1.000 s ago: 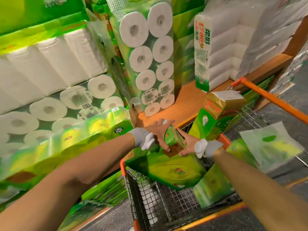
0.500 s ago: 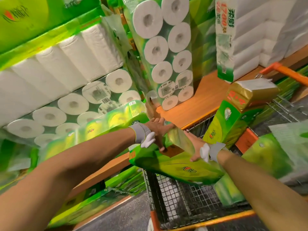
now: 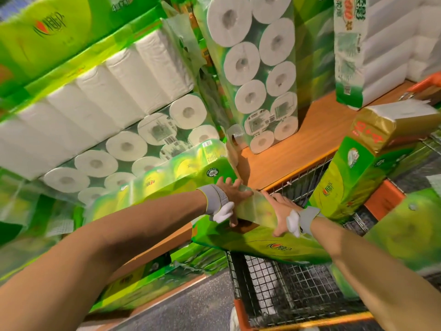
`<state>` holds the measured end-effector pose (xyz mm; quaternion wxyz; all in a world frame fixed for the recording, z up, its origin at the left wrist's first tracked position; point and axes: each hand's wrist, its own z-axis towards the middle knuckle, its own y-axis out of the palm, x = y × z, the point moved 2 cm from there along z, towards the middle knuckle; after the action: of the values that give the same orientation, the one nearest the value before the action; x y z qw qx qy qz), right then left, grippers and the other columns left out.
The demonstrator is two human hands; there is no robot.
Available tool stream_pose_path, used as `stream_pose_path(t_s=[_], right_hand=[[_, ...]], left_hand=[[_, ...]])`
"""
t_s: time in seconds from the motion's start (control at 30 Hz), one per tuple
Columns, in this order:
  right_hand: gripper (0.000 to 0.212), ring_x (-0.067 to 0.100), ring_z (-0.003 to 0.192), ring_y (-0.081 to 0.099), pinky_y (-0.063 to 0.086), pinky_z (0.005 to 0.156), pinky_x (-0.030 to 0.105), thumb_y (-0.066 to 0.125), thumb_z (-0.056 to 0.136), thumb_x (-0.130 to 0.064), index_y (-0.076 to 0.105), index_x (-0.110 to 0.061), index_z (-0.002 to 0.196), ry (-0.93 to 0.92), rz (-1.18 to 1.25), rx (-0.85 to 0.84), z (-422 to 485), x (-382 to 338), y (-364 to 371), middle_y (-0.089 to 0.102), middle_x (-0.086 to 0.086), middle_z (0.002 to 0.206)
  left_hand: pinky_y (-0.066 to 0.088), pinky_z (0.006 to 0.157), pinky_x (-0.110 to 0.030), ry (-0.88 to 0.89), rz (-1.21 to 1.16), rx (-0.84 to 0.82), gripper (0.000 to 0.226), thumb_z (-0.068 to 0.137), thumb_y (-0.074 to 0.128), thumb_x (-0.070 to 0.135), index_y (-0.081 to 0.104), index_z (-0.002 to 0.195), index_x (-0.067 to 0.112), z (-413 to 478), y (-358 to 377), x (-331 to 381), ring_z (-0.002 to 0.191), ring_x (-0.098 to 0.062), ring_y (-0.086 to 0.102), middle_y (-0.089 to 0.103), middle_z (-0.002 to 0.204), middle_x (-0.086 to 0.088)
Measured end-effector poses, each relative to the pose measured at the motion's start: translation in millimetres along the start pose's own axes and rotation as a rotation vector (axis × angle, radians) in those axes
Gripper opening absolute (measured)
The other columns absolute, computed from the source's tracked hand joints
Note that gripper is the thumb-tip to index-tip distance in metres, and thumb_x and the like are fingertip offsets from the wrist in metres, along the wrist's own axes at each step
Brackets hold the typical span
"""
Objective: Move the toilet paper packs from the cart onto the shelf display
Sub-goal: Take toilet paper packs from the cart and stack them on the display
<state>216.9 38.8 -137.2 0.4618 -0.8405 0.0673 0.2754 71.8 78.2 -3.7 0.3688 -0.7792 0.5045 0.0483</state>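
Note:
A long green pack (image 3: 257, 240) of paper hangs over the near left corner of the wire cart (image 3: 281, 292), held by its clear plastic top. My left hand (image 3: 231, 194) grips that top from the left and my right hand (image 3: 281, 213) grips it from the right. The pack sits just in front of the wooden shelf (image 3: 298, 144). On the shelf to the left lies a green pack (image 3: 167, 180) under stacked roll packs (image 3: 133, 144). A tall pack of rolls (image 3: 255, 75) stands upright on the shelf behind my hands.
Another green and gold pack (image 3: 362, 170) leans upright in the cart at the right, and a blurred green pack (image 3: 410, 232) lies beside it. A white tissue pack (image 3: 372, 44) stands at the shelf's right. Lower shelf packs (image 3: 148, 283) sit beneath. Grey floor lies below.
Both hands have carried the green pack up and to the left, out over the cart's corner toward the shelf. The camera has moved closer to the shelf.

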Motion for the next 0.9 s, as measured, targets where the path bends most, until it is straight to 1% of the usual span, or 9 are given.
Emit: stream_pose_path(t_s=[0.13,0.27,0.37,0.5,0.57,0.63,0.7,0.77,0.9], right_hand=[[0.138,0.033,0.139,0.018,0.028,0.110,0.047,0.078,0.054,-0.048,-0.024,-0.025,0.145,0.031,0.011,0.005,2,2,4,0.004,0.004,0.154],[0.141,0.028,0.145,0.010,0.025,0.114,0.043,0.077,0.051,-0.054,-0.024,-0.027,0.144,0.105,0.031,0.030,6,7,15,-0.008,0.002,0.158],[0.139,0.027,0.146,0.005,0.025,0.114,0.044,0.078,0.054,-0.049,-0.026,-0.029,0.143,0.076,0.065,0.034,6,13,23,-0.011,0.000,0.158],[0.145,0.030,0.146,0.004,0.023,0.114,0.047,0.082,0.051,-0.042,-0.037,-0.043,0.132,0.063,0.066,0.050,3,24,32,-0.011,0.002,0.158],[0.151,0.031,0.145,0.011,0.025,0.114,0.047,0.084,0.045,-0.039,-0.040,-0.046,0.129,0.066,0.032,0.094,-1,27,36,-0.003,0.005,0.158],[0.152,0.031,0.143,0.016,0.024,0.114,0.044,0.083,0.042,-0.036,-0.040,-0.044,0.131,0.066,0.003,0.128,-5,32,37,0.002,0.004,0.158],[0.151,0.029,0.142,0.019,0.022,0.115,0.041,0.083,0.043,-0.038,-0.038,-0.039,0.133,0.051,-0.050,0.158,-11,35,39,0.004,0.002,0.157],[0.152,0.027,0.142,0.020,0.021,0.116,0.038,0.084,0.042,-0.038,-0.035,-0.036,0.137,0.027,-0.088,0.189,-17,39,41,0.005,0.001,0.157],[0.148,0.022,0.144,0.016,0.014,0.116,0.031,0.080,0.043,-0.047,-0.034,-0.037,0.137,0.015,-0.118,0.239,-28,44,48,0.007,0.002,0.158]], left_hand=[[0.001,0.114,-0.060,-0.080,0.011,0.009,0.076,0.088,0.051,0.052,0.013,0.149,0.027,8,1,11,0.144,-0.037,0.006,0.011,0.155,-0.019],[0.003,0.113,-0.063,-0.125,-0.035,-0.035,0.062,0.095,0.040,0.047,0.015,0.148,0.028,20,-4,28,0.145,-0.039,-0.001,0.007,0.156,-0.016],[0.009,0.113,-0.058,-0.176,-0.076,-0.038,0.046,0.099,0.024,0.046,0.023,0.142,0.031,26,0,34,0.139,-0.032,0.017,0.021,0.151,-0.012],[0.026,0.096,-0.042,-0.067,-0.189,0.170,0.053,0.094,0.048,0.040,0.032,0.141,0.022,17,6,28,0.131,-0.033,0.028,0.030,0.144,-0.013],[0.016,0.083,-0.038,-0.060,-0.119,0.194,0.044,0.093,0.048,0.042,0.036,0.133,0.028,8,4,28,0.125,-0.028,0.029,0.031,0.136,-0.007],[0.014,0.087,-0.037,-0.100,-0.214,0.187,0.027,0.093,0.046,0.044,0.027,0.109,0.035,6,4,32,0.122,-0.025,0.027,0.025,0.118,-0.001],[0.008,0.098,-0.044,-0.068,-0.298,0.217,0.041,0.092,0.049,0.042,0.011,0.106,0.034,0,4,35,0.131,-0.031,0.023,0.021,0.116,0.000],[0.013,0.100,-0.041,-0.079,-0.223,0.234,0.030,0.092,0.048,0.044,0.026,0.112,0.036,-11,1,36,0.127,-0.030,0.027,0.024,0.113,-0.005],[0.026,0.090,-0.044,0.007,-0.014,0.224,0.083,0.065,0.070,0.057,0.026,0.133,0.037,-41,-10,33,0.110,-0.027,0.031,0.032,0.119,-0.011]])
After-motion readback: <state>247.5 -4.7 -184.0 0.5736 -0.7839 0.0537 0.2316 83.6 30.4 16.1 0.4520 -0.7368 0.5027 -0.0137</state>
